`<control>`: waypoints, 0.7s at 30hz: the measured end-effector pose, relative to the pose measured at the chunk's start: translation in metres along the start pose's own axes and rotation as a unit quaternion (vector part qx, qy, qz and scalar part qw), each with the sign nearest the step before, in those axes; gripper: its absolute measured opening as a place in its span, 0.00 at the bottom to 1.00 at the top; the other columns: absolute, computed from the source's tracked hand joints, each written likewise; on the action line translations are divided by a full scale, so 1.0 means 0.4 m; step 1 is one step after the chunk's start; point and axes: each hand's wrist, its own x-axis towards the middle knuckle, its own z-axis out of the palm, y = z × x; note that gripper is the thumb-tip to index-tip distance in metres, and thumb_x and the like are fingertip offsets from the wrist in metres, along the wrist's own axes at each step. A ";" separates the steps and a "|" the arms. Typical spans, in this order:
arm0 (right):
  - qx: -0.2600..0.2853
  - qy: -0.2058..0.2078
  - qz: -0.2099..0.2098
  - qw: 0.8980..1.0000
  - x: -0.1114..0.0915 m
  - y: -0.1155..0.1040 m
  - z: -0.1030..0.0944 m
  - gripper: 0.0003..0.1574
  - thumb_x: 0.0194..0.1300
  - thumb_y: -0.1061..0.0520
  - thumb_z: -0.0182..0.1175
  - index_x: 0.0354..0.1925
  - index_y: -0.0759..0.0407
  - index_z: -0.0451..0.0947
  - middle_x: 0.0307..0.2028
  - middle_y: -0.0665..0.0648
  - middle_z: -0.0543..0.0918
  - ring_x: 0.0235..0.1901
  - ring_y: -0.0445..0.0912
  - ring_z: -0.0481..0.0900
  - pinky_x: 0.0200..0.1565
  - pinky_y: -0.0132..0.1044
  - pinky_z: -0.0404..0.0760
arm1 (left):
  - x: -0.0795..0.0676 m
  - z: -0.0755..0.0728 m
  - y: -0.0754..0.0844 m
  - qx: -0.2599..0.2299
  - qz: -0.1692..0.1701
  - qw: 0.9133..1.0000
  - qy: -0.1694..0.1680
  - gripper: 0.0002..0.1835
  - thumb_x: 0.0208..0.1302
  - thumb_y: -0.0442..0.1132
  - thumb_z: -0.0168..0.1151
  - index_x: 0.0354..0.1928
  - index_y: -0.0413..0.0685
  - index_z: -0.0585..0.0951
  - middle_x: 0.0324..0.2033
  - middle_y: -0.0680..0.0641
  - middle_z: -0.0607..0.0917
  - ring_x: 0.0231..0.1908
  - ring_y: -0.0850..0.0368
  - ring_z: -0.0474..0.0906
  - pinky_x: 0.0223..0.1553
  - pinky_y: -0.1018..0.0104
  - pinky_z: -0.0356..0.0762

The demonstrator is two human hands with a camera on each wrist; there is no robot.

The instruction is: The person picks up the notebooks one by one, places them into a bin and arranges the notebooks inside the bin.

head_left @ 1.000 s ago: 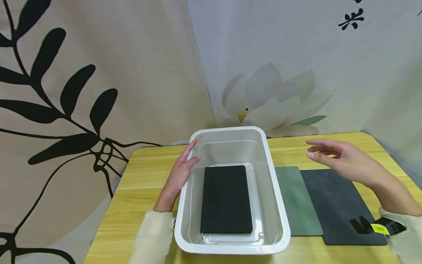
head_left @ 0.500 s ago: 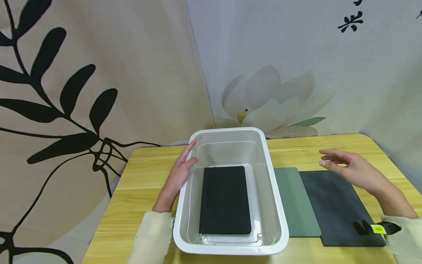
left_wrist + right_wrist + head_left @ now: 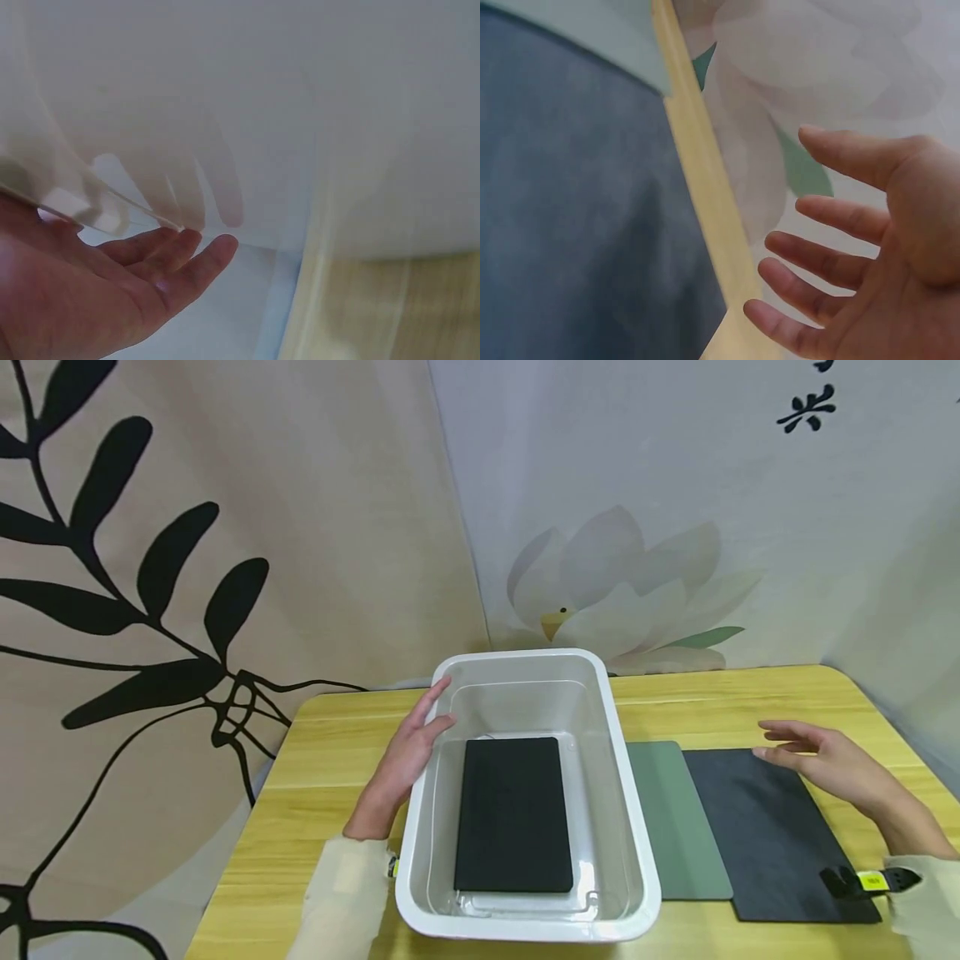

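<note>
A white plastic basin (image 3: pixel 633 827) stands on the table. Its left rim lies between the thumb and fingers of my left hand (image 3: pixel 408 756). The thumb reaches over the rim, and in the left wrist view the fingers (image 3: pixel 199 274) lie along the outer wall. Flat on the basin's floor is a black rectangular slab (image 3: pixel 513 814), perhaps a notebook. My right hand (image 3: pixel 840 764) hovers above the far end of a dark grey flat sheet (image 3: pixel 772 835), holding nothing, its fingers (image 3: pixel 817 259) loosely spread. A green flat sheet (image 3: pixel 678 827) lies between basin and grey sheet.
The wooden table (image 3: pixel 322 793) has its far edge against a pale curtain (image 3: pixel 360 510) printed with black leaves and a lotus. Another printed cloth (image 3: pixel 900 568) hangs on the right.
My right hand has drifted right and slightly toward me, lower over the grey sheet. The left hand, basin and black slab stay put.
</note>
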 end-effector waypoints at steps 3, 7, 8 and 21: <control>0.005 -0.005 0.010 1.000 0.003 0.024 0.005 0.49 0.72 0.42 0.56 0.74 0.71 0.52 0.68 0.78 0.61 0.60 0.72 0.66 0.48 0.62 0.75 | 0.000 -0.004 0.004 -0.024 -0.016 1.000 -0.012 0.29 0.75 0.49 0.49 0.75 0.75 0.59 0.76 0.54 0.54 0.69 0.40 0.60 0.60 0.37 0.69; 0.014 -0.018 0.015 1.000 0.008 0.052 0.012 0.54 0.70 0.42 0.59 0.76 0.68 0.45 0.70 0.78 0.56 0.61 0.75 0.62 0.49 0.66 0.73 | 0.004 -0.010 0.011 -0.033 -0.024 0.999 -0.014 0.29 0.74 0.49 0.51 0.74 0.73 0.61 0.76 0.55 0.54 0.69 0.43 0.60 0.59 0.42 0.72; 0.015 -0.022 0.014 1.000 0.009 0.057 0.013 0.54 0.70 0.42 0.60 0.77 0.68 0.44 0.70 0.78 0.55 0.61 0.75 0.61 0.49 0.66 0.73 | 0.005 -0.012 0.013 -0.031 -0.024 0.999 -0.013 0.29 0.74 0.49 0.52 0.74 0.72 0.62 0.76 0.55 0.54 0.70 0.44 0.59 0.59 0.43 0.72; 0.013 -0.037 0.002 0.999 0.019 0.099 0.016 0.57 0.66 0.45 0.65 0.76 0.68 0.45 0.70 0.79 0.54 0.60 0.77 0.60 0.49 0.67 0.73 | 0.022 -0.023 0.036 0.010 -0.022 1.000 0.013 0.22 0.75 0.51 0.50 0.67 0.57 0.72 0.64 0.48 0.70 0.58 0.44 0.70 0.56 0.52 0.74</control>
